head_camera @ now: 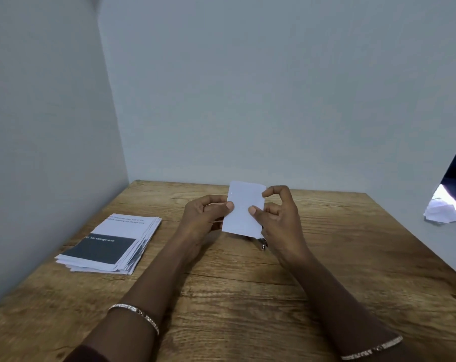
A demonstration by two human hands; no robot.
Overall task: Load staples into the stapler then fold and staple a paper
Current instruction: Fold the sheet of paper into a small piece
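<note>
Folded paper (243,210) held upright just above the bench (247,296), left grip (204,218) pinching its left edge, right grip (279,218) pinching its right edge, metal part (262,244) half hidden beneath, printed stack (109,244) well left.

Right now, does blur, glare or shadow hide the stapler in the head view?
Head view: light soft and even, no glare; wide lens bends the table edges. The paper, held in left hand and right hand, covers most of the stapler; only a small metal end shows, slightly soft.
</note>
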